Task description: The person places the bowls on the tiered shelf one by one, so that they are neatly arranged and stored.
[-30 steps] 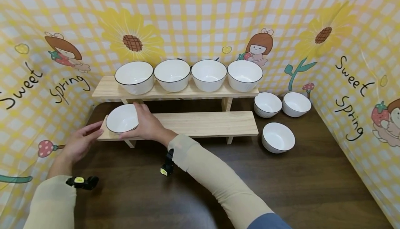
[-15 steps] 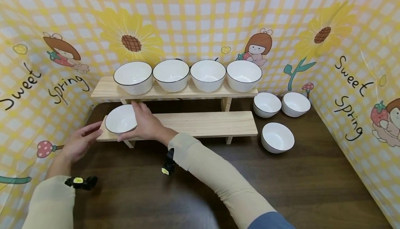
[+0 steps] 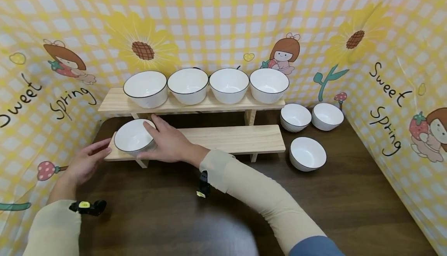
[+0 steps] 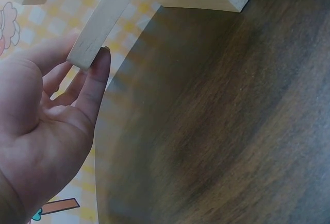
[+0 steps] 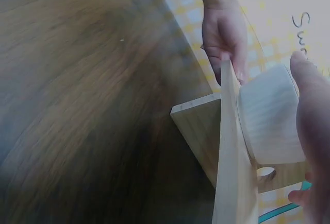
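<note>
In the head view a white bowl (image 3: 134,135) with a thin dark rim stands upright at the left end of the lower wooden shelf (image 3: 230,139). My right hand (image 3: 171,141) is spread at the bowl's right side, fingers fairly straight and near the rim. The bowl's wall shows between its thumb and forefinger; whether they touch it I cannot tell. My left hand (image 3: 85,163) pinches the left end of that shelf. The left wrist view shows this hand (image 4: 56,95) with the board's end (image 4: 98,33) between thumb and fingers.
On the upper wooden shelf (image 3: 115,101) several matching bowls (image 3: 228,85) stand in a row. Three more bowls sit on the dark wood table (image 3: 167,209) at the right: two behind (image 3: 295,117), one in front (image 3: 307,154). Checked cloth (image 3: 216,27) surrounds the table.
My right hand's fingers have loosened from the bowl and shifted slightly right, exposing more of its rim and wall. My left hand stays at the shelf end. The head view has shifted slightly.
</note>
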`<state>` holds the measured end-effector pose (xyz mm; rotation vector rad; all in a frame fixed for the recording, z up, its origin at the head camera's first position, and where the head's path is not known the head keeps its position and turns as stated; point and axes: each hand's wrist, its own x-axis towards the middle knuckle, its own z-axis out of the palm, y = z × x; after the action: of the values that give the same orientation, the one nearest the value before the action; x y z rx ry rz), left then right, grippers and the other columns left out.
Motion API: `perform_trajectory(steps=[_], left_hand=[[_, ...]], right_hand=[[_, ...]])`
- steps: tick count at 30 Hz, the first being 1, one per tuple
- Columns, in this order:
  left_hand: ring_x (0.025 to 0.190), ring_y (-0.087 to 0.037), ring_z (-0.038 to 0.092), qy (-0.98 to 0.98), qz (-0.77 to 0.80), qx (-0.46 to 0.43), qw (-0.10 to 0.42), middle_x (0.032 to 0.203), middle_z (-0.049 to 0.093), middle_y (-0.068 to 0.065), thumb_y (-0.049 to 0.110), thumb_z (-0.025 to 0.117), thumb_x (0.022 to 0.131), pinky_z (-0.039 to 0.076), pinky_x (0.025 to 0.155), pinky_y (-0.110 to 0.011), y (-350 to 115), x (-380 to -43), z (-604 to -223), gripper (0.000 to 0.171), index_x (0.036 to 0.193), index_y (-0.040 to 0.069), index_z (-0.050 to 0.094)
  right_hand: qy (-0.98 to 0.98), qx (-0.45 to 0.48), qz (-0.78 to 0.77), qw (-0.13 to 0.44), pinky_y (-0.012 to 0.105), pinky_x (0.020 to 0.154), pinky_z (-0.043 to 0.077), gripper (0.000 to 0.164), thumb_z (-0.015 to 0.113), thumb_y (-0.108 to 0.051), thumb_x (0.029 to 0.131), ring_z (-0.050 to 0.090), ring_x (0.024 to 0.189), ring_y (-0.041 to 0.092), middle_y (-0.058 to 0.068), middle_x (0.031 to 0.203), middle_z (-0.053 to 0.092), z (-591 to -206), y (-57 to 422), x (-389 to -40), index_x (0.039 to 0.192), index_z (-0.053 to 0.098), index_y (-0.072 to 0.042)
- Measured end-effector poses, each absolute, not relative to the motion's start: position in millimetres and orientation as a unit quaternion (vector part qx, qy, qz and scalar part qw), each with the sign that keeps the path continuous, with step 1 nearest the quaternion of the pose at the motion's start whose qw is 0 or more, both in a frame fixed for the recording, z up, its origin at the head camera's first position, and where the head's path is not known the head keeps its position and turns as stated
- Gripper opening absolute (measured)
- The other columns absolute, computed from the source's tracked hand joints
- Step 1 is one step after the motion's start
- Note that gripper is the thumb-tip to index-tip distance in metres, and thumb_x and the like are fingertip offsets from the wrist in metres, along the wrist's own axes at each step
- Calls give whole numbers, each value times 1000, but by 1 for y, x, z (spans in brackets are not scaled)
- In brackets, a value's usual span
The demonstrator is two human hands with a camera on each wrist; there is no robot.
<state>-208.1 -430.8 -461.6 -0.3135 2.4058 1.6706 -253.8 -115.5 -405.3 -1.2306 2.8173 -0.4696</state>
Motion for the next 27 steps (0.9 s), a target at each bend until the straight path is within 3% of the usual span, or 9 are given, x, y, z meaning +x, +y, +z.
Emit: perform_trajectory(steps=[6, 11, 16, 27], left_hand=[[94, 4, 54, 798, 587, -101, 90, 119, 51, 22, 35, 69, 98, 48, 77, -13, -432, -207, -463, 61, 154, 23, 47], [92, 3, 53, 787, 600, -107, 90, 115, 52, 24, 34, 70, 98, 48, 75, -15, -433, -206, -462, 58, 152, 25, 50], [88, 2, 54, 781, 608, -110, 87, 108, 57, 29, 30, 71, 98, 48, 72, -16, -434, -206, -462, 47, 143, 32, 59], [92, 6, 57, 780, 608, -113, 94, 115, 53, 25, 36, 71, 96, 50, 76, -14, -433, -207, -463, 64, 155, 25, 46]], right_hand=[[897, -436, -71, -2, 38, 124, 14, 99, 44, -79, 92, 2, 156, 22, 11, 171, -1, -401, -97, -245, 165, 10, -21], [886, -463, -32, -1, 44, 124, 10, 99, 38, -81, 92, -3, 156, 24, 10, 170, -9, -397, -78, -239, 165, 4, -23], [875, -484, -12, -5, 49, 124, 10, 99, 39, -80, 93, -1, 156, 29, 12, 170, -7, -395, -61, -232, 165, 4, -22], [854, -519, 25, -22, 56, 123, 5, 98, 40, -79, 93, -5, 156, 33, 15, 170, -6, -399, -26, -215, 166, 5, -22]])
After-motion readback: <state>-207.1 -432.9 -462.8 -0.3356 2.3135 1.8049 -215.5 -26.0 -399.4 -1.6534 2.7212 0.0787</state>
